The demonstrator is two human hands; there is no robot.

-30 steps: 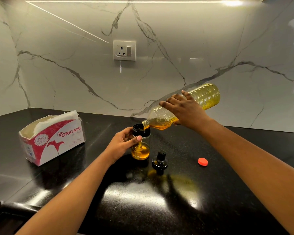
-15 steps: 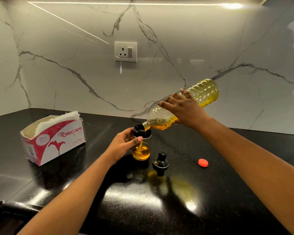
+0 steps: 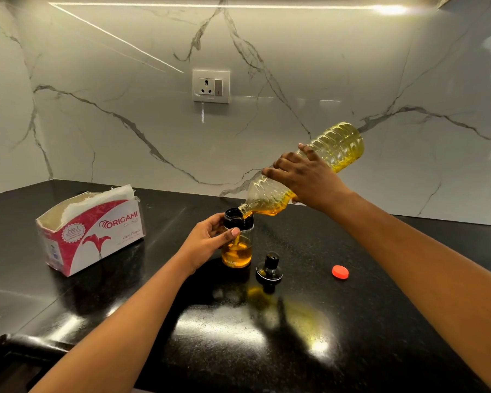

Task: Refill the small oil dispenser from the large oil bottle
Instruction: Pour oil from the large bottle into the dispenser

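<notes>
Nearest me, the glossy black counter (image 3: pixel 267 350) runs up to the small oil dispenser (image 3: pixel 237 251), which stands upright on it; I place everything else from that little jar. Just to its right stands its black pourer top (image 3: pixel 269 270), off the jar. Farther right, well apart, lies the big bottle's red cap (image 3: pixel 340 272).

The left hand (image 3: pixel 207 242) reaches in from the dispenser's left and grips it just under the black collar. The thumb lies across the front and the fingers curl round behind, steadying it. Oil fills roughly the lower half of the clear glass.

Above and to the right of the dispenser, the right hand (image 3: pixel 304 177) wraps over the middle of the large oil bottle (image 3: pixel 335 146), fingers spread across its ribbed side and thumb hidden beneath. The bottle is tilted neck-down with its mouth at the dispenser's open rim, and a thin amber stream falls inside.

So the pour itself is under way, about midway, I'd say. The next move calls for watching the level climb, then easing the bottle upright before oil reaches the collar, so nothing dribbles over.

Off to the dispenser's left sits an open tissue box (image 3: pixel 97 234). Behind the dispenser, high on the marble wall, is a socket (image 3: pixel 211 86).
</notes>
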